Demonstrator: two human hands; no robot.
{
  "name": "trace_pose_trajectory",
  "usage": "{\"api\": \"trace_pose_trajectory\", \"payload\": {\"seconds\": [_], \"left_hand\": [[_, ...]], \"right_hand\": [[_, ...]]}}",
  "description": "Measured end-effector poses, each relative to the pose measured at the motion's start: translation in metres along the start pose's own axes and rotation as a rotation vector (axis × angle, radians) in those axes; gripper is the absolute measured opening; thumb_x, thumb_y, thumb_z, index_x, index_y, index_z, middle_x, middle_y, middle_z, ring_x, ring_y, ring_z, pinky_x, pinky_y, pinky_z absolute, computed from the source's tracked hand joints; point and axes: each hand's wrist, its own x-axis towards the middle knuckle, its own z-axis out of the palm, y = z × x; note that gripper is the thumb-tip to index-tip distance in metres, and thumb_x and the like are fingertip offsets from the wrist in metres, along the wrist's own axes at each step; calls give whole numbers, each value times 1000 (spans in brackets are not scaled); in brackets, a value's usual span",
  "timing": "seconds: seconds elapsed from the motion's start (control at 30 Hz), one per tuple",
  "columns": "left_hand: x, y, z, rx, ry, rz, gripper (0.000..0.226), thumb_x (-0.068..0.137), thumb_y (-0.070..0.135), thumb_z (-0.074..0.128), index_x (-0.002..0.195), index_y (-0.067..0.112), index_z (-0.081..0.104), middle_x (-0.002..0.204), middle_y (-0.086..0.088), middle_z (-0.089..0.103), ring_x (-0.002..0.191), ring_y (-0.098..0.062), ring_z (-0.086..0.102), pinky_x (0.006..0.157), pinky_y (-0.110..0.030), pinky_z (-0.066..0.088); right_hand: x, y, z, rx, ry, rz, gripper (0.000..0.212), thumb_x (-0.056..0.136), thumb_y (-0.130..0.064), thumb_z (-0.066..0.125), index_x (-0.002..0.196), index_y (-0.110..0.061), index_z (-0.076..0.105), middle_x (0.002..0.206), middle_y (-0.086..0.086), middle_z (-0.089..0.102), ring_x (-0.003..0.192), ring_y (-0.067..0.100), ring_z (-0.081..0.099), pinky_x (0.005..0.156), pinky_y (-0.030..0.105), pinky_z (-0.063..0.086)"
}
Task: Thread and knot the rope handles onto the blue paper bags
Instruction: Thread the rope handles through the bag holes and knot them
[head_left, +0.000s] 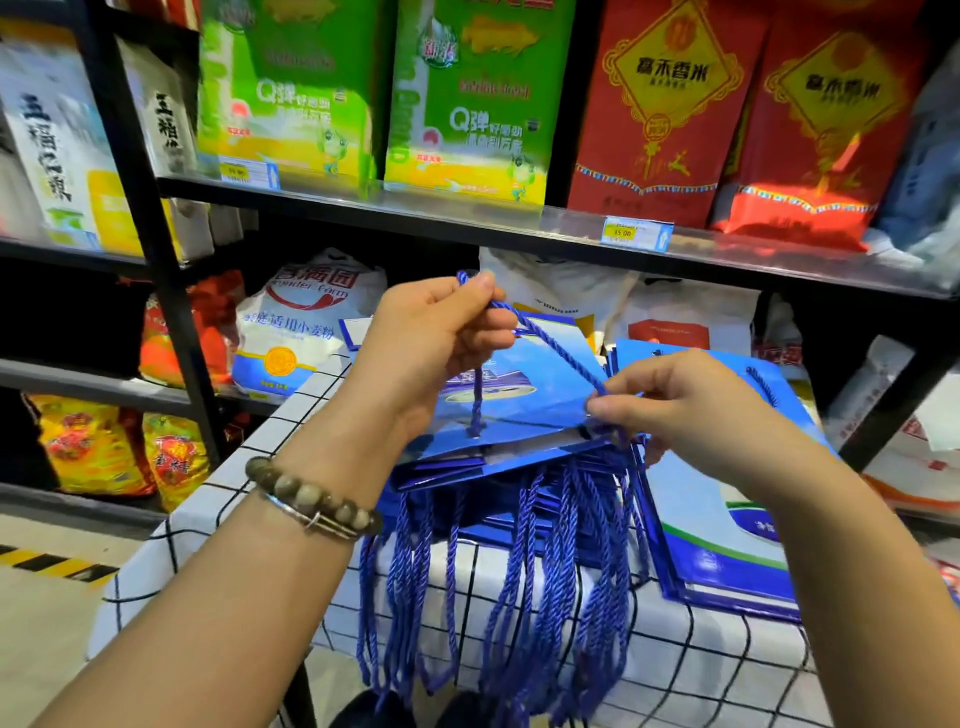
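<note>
A flat blue paper bag (535, 384) lies on top of a stack of blue bags (483, 475) on the table. A blue twisted rope (558, 348) runs across it. My left hand (436, 343) is raised above the bag and pinches the rope's upper end between thumb and fingers. My right hand (691, 410) grips the bag's near right edge and the rope's other end there. One strand (476, 400) hangs down to a hole (475, 431) near the bag's near edge. Several rope handles (519, 597) dangle from the stack over the table's front.
A second pile of flat blue bags (727, 545) lies to the right on the white checked tablecloth (208, 525). Black shelves (519, 218) behind hold green and red rice packs above and flour sacks (306, 322) below. Yellow-black floor tape (52, 564) shows at the left.
</note>
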Motion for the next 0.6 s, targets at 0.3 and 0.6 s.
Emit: {"api": "trace_pose_trajectory", "payload": {"seconds": [0.3,0.6], "left_hand": [[4,-17,-2,846,82,172,28,87,25,53,71,7,66,66,-4,69,62,-20,66,69,-34,54],[-22,-54,34,1621,-219,520,20,93,32,46,102,20,58,106,-4,61,101,-28,57,64,-31,31]], "right_hand": [[16,6,-16,312,102,99,14,88,-4,54,75,-8,55,50,4,64,36,11,55,37,17,43],[37,23,-5,481,167,189,5,82,7,59,83,2,59,63,7,66,48,8,63,50,15,52]]}}
